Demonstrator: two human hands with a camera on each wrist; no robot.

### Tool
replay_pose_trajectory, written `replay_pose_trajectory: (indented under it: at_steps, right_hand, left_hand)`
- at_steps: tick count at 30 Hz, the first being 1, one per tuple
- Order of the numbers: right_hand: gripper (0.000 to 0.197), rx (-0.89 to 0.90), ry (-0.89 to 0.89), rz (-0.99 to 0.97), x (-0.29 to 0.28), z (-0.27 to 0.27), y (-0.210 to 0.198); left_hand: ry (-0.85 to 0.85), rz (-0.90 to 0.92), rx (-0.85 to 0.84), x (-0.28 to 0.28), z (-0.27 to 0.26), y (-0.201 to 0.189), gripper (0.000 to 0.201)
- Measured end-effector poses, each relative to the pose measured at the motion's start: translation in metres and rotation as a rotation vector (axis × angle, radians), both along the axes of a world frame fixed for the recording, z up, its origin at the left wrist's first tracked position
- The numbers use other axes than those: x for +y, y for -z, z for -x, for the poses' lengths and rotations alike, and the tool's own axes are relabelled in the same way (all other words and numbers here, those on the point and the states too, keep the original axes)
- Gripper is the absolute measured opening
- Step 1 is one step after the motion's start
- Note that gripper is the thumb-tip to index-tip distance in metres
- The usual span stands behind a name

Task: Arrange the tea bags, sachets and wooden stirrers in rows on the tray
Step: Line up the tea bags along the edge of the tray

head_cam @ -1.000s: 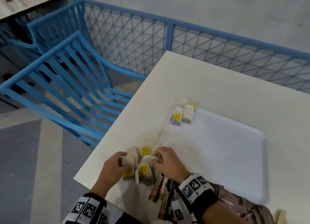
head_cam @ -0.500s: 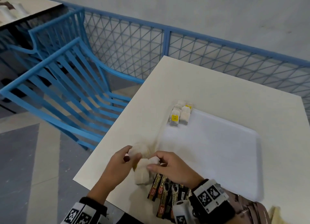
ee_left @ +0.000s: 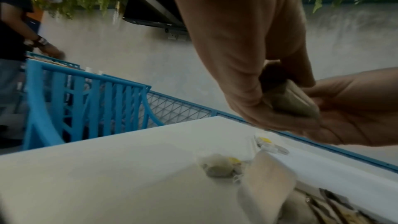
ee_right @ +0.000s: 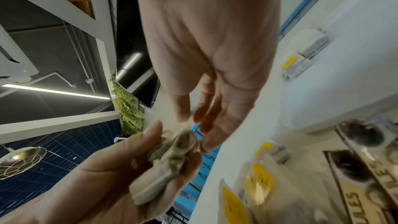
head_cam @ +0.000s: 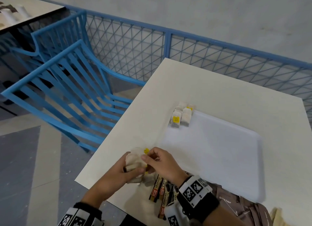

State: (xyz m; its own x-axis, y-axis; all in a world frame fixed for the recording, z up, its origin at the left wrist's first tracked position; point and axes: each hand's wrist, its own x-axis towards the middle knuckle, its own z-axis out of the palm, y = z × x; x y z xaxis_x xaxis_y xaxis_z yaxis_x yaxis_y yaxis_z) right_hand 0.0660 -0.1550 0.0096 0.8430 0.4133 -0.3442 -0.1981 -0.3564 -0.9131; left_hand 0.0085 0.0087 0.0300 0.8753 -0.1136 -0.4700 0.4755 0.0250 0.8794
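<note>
My left hand [head_cam: 130,165] holds a small bundle of white tea bags [head_cam: 135,158] just above the table's near left corner; a yellow tag [head_cam: 146,151] sticks out. The right wrist view shows the bundle [ee_right: 172,159] pressed between thumb and fingers. My right hand [head_cam: 148,159] reaches in from the right and pinches the top edge of one bag in the bundle. More tea bags [ee_left: 217,166] lie on the table below. A few tea bags [head_cam: 181,117] sit at the far left corner of the white tray [head_cam: 219,149]. Coffee sachets [head_cam: 162,190] lie under my right wrist.
Brown sugar sachets [head_cam: 236,207] and something pale wooden [head_cam: 276,214] lie at the tray's near edge. A blue chair [head_cam: 67,90] stands left of the white table [head_cam: 219,94], and a blue mesh fence [head_cam: 202,51] runs behind it. Another person [ee_left: 13,40] stands far left.
Both hands were picking at the tea bag pile on the table. Now my left hand has gathered a bundle and lifted it slightly, with the right hand's fingers on it.
</note>
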Motion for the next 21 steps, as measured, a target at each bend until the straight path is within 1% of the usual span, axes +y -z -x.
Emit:
replay_pose_trajectory:
  at_steps: [1,3,4,5,7,9,10,11,13,14,17,21]
  right_hand:
    - [0.024,-0.009,-0.001,0.094,0.0,0.0,0.004]
    - [0.034,-0.117,-0.032,0.347,-0.001,0.0,0.018]
    - [0.042,-0.169,-0.074,0.452,0.0,0.002,0.024]
    - [0.053,-0.2,-0.122,0.522,0.002,0.005,0.032]
    - [0.073,-0.202,-0.196,0.564,0.01,0.01,0.041]
    - [0.086,-0.211,-0.248,0.636,0.015,0.012,0.042]
    - [0.087,-0.231,-0.27,0.693,0.017,0.012,0.042]
    - [0.083,-0.262,-0.286,0.738,0.018,0.011,0.041]
    - [0.068,-0.294,-0.318,0.812,0.021,0.009,0.04]
    - [0.061,-0.298,-0.328,0.815,0.023,0.008,0.04]
    - [0.046,-0.263,-0.328,0.729,0.021,0.007,0.043]
    - [0.04,-0.211,-0.276,0.549,0.014,0.006,0.033]
  left_hand:
    - [-0.051,-0.02,0.009,0.004,0.002,0.003,0.039]
    - [-0.142,-0.074,0.025,0.01,0.005,0.008,0.031]
    - [-0.178,-0.092,0.032,0.012,0.007,0.01,0.029]
    - [-0.203,-0.097,0.041,0.015,0.008,0.013,0.031]
    - [-0.229,-0.089,0.055,0.019,0.01,0.015,0.043]
    - [-0.238,-0.092,0.071,0.021,0.012,0.018,0.051]
    - [-0.24,-0.098,0.076,0.021,0.012,0.02,0.048]
    - [-0.241,-0.106,0.078,0.022,0.012,0.023,0.041]
    - [-0.231,-0.128,0.081,0.022,0.013,0.027,0.028]
    - [-0.223,-0.14,0.083,0.022,0.012,0.029,0.025]
    - [-0.23,-0.141,0.085,0.02,0.012,0.031,0.022]
    - [-0.211,-0.127,0.055,0.016,0.01,0.028,0.023]
